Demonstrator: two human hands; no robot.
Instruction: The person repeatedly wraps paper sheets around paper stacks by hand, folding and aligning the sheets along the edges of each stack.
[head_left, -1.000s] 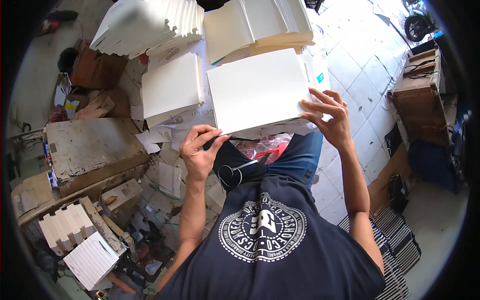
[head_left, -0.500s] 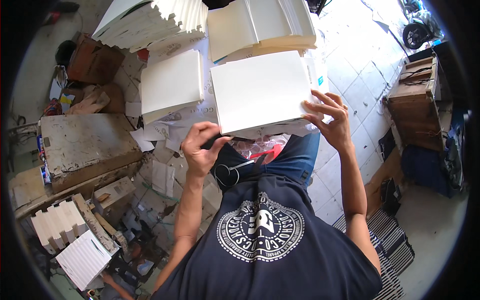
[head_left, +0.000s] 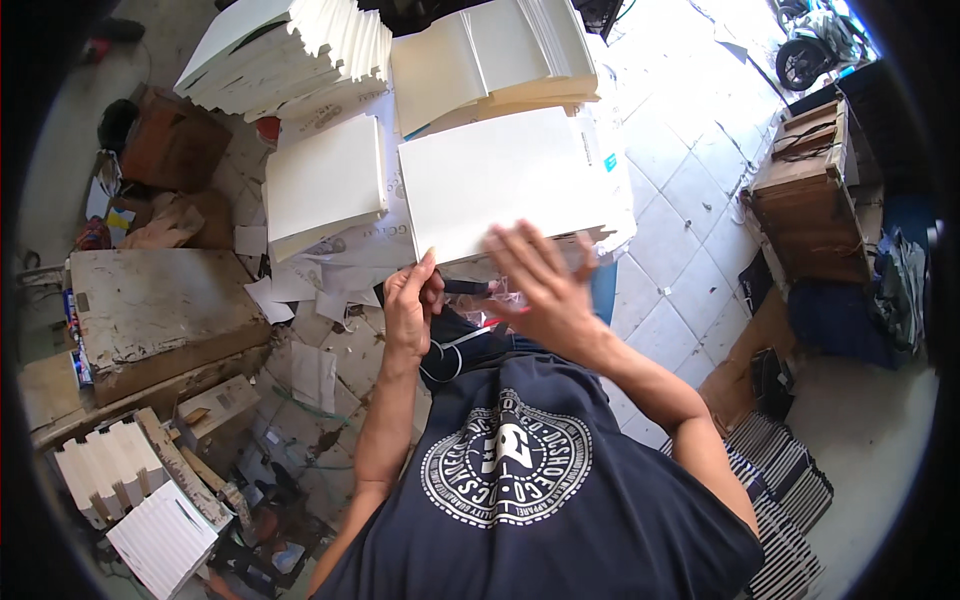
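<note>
Left hand (head_left: pixel 410 305) pinches the near-left corner of the cream paper stack (head_left: pixel 505 180), thumb on top. Right hand (head_left: pixel 540 285) open, fingers spread, blurred, hovering over the stack's near edge (contact: can't tell). Stack sits on the lap, over the thighs. Second smaller stack (head_left: pixel 322 185) just left, fanned piles (head_left: pixel 290 55) beyond.
</note>
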